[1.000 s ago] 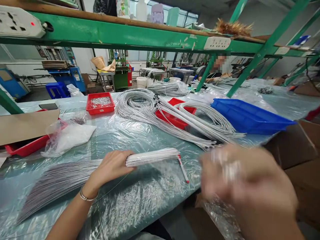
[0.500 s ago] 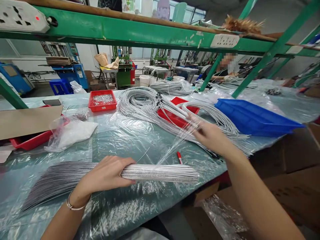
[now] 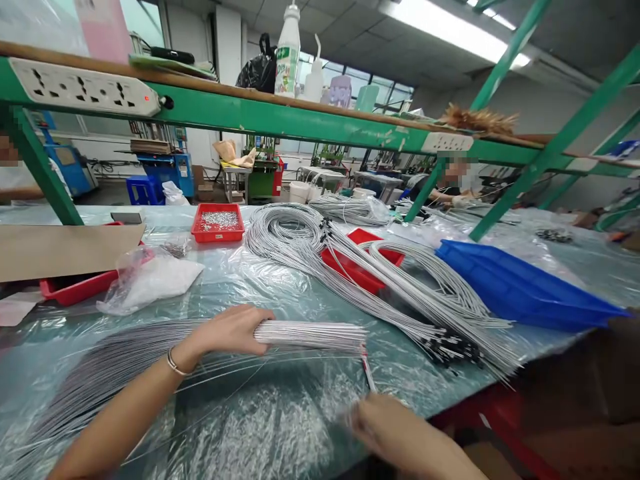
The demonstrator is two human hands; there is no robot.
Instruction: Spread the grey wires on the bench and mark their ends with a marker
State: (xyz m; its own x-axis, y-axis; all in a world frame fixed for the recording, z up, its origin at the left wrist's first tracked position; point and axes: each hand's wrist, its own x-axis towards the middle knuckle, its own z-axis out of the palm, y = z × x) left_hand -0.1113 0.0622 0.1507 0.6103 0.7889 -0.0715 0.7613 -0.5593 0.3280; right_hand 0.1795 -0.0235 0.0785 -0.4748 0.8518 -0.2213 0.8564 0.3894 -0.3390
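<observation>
My left hand [image 3: 239,331] is closed around a thick bundle of thin grey-white wires [image 3: 315,335], held just above the plastic-covered table. Its cut ends point right, and the long loose part fans out to the left. Low at the right, my right hand [image 3: 387,423] is smeared by motion. Its fingers are too blurred to show what they hold, if anything. Just beyond that hand lies a red and white marker pen [image 3: 369,375], its far end close to the wire ends.
Coiled grey cables [image 3: 285,233] with black ends lie across the table, partly over a red tray [image 3: 357,270]. A blue bin [image 3: 520,287] stands at right, and a red tray of small metal parts [image 3: 219,223] at back. A green shelf beam [image 3: 310,123] crosses above. People sit beyond.
My right hand has come down and toward me, from beside the cables to near the marker pen. The clear film strands it held no longer show in it. The view has tilted up.
</observation>
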